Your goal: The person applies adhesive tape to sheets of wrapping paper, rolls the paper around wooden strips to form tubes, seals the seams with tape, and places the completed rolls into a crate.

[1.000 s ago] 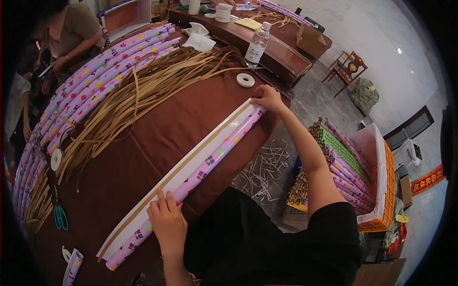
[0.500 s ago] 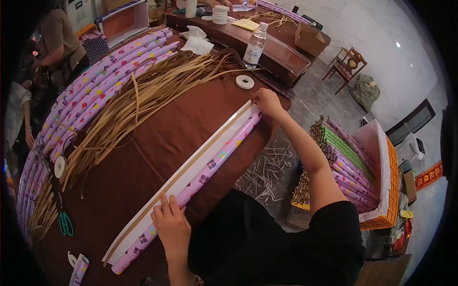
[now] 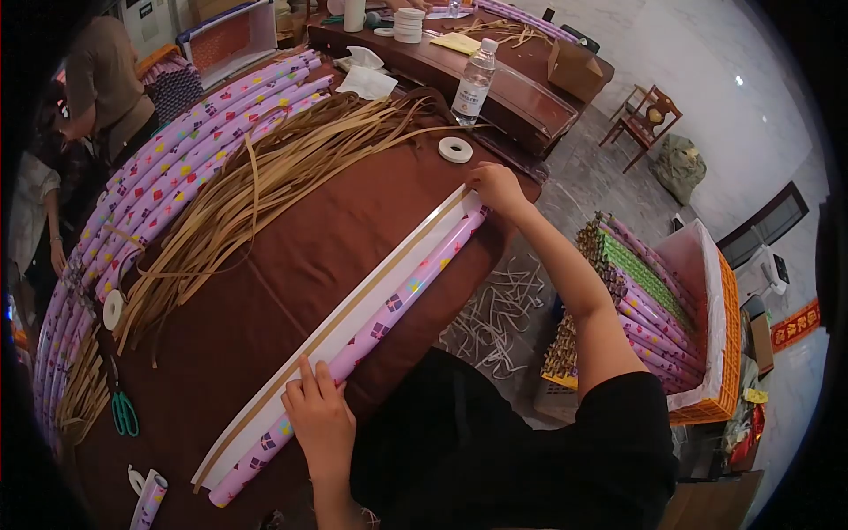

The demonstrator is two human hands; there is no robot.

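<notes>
A roll of pink-purple patterned wrapping paper (image 3: 382, 331) lies diagonally before me, with a white flap of its underside unrolled. Along that flap's outer edge runs a narrow brown strip (image 3: 352, 305). My left hand (image 3: 320, 422) rests over the lower half of the roll, fingers stretched out and touching the strip and flap. At the far end, my right hand (image 3: 496, 190) is closed in a pinch on the strip's end at the paper's corner. A white tape roll (image 3: 455, 150) lies just beyond my right hand.
Loose brown strips (image 3: 238, 190) and finished rolls (image 3: 190, 146) cover the table's left side. Green-handled scissors (image 3: 124, 413) lie at left. A water bottle (image 3: 473, 84) stands at the back. An orange crate (image 3: 726, 353) of rolls stands right. Two people are at left.
My hands and the paper keep the same places, apart from a slight shift of the view. At the upper left, a person in a brown top has shifted posture.
</notes>
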